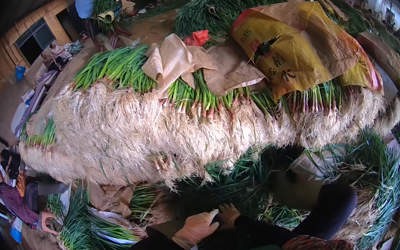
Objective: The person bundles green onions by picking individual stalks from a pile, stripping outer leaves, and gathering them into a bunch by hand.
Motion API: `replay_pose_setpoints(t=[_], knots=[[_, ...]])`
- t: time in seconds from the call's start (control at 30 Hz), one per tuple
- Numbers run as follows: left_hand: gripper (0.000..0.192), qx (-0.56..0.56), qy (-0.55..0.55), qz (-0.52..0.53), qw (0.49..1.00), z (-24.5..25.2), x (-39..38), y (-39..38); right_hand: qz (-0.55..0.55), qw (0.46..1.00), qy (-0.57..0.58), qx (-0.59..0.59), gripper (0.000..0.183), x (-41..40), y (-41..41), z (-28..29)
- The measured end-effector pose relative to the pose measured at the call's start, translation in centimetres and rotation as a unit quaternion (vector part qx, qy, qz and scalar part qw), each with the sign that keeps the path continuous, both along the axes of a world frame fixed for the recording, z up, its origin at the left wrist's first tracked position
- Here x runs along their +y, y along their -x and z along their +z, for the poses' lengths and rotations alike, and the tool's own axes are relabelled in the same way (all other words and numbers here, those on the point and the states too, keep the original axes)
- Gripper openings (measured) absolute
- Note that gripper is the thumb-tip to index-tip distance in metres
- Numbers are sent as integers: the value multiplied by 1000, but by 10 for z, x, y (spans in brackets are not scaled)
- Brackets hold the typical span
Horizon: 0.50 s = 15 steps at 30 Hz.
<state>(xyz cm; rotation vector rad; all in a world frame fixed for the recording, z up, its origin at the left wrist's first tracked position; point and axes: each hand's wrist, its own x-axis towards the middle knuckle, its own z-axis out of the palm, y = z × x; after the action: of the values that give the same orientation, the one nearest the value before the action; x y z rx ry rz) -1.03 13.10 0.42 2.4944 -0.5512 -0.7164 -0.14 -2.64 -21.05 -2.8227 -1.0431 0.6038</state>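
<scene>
My left hand (196, 229), in a pale, thin-looking glove, is over my lap, its thumb apart from the fingers. I see nothing held in it. Close to its fingertips is my right hand (229, 215), with its fingers spread and a dark sleeve behind it; no object shows in it. Whether the two hands touch is hard to tell. In front of me rises a long heap of green onions, their pale dry roots (119, 130) facing me. Green leaves (134, 64) show along its top.
A yellow printed woven sack (298, 47) and brown sheets (174, 59) cover part of the heap. Loose green onions lie at left (97, 233) and right (387, 177). A seated person (18, 201) is at left beside a pink stool (47, 222). Another person carries a bundle (107, 9) behind.
</scene>
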Motion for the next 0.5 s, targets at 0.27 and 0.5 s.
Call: replay_pose_setpoints(t=[0.27,0.5], knots=[[52,-44,-2,-24,999,-17,-3,-24,-95,927,-285,225,40,-86,-117,88],[51,-204,139,91,965,10,-10,-52,-299,773,-559,-18,43,-159,-279,152]])
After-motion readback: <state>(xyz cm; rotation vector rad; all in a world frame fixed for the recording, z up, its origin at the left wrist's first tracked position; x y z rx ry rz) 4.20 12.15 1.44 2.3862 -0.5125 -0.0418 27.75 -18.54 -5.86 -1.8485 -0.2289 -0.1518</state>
